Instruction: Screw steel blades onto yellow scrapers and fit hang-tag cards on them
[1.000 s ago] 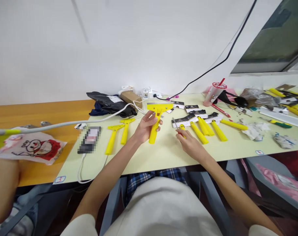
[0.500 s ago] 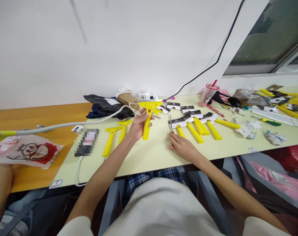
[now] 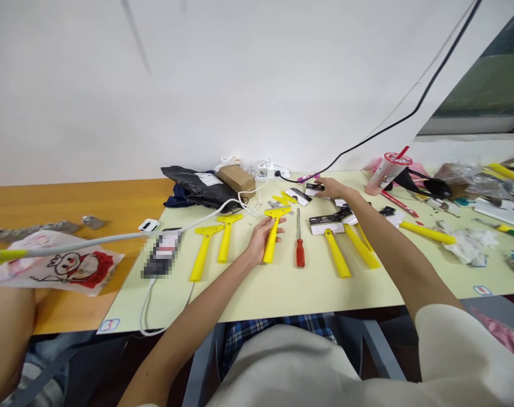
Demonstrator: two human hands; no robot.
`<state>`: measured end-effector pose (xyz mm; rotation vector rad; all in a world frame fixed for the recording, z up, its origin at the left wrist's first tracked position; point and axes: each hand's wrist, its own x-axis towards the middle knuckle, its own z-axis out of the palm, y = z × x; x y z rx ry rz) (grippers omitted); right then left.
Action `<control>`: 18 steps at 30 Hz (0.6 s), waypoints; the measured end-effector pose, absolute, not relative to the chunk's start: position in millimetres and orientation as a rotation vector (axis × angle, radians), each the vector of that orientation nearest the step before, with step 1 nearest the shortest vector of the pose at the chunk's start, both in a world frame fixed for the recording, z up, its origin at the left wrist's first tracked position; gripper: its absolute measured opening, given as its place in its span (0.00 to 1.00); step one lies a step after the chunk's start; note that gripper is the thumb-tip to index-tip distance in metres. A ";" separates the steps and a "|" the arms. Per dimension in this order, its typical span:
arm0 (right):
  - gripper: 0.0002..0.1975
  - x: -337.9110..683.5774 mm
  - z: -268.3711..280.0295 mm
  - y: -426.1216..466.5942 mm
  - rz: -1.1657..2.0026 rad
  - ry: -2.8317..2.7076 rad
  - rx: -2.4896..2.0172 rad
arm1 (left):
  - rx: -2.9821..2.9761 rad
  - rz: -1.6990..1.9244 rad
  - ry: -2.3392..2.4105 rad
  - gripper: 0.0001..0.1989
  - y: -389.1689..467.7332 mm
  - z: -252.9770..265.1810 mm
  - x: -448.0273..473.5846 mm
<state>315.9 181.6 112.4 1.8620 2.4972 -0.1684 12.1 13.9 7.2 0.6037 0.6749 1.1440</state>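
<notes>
My left hand [image 3: 261, 242] is closed around the handle of a yellow scraper [image 3: 273, 237], its wide head pointing away from me. Far out on the table, my right hand [image 3: 330, 187] has its fingers at the edge of a black-and-white card [image 3: 312, 190], seemingly pinching it. Between my arms lies a red-handled screwdriver [image 3: 300, 252], shaft pointing to the wall. Another card [image 3: 297, 196] rests left of my right hand. Two bare yellow scrapers [image 3: 201, 253] lie left of my left hand. Several scrapers with card sleeves on their heads [image 3: 337, 252] lie on the right, partly behind my right arm.
Near the wall are a black plastic bag [image 3: 193, 186], a brown box [image 3: 236, 180], a power strip [image 3: 270, 171] and small yellow pieces [image 3: 284, 198]. A white cable [image 3: 214, 213] crosses the left side. A drink cup [image 3: 386, 172] stands right. Another person's arm [image 3: 11, 316] shows at far left.
My right hand has let go of the screwdriver, now lying on the table, and has reached forward to the cards. My left hand has lowered the scraper. The view has turned slightly left.
</notes>
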 end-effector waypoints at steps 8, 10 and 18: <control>0.25 319.2 116.9 137.4 0.078 2.546 1.863 | 0.655 1.167 0.632 0.23 8.4 12.3 16.1; 0.23 313.1 127.3 110.2 0.168 2.597 1.854 | 0.678 1.205 0.609 0.23 5.1 22.9 17.3; 0.15 251.4 171.3 21.6 0.229 2.778 1.458 | 0.769 1.478 0.389 0.19 20.2 137.5 26.3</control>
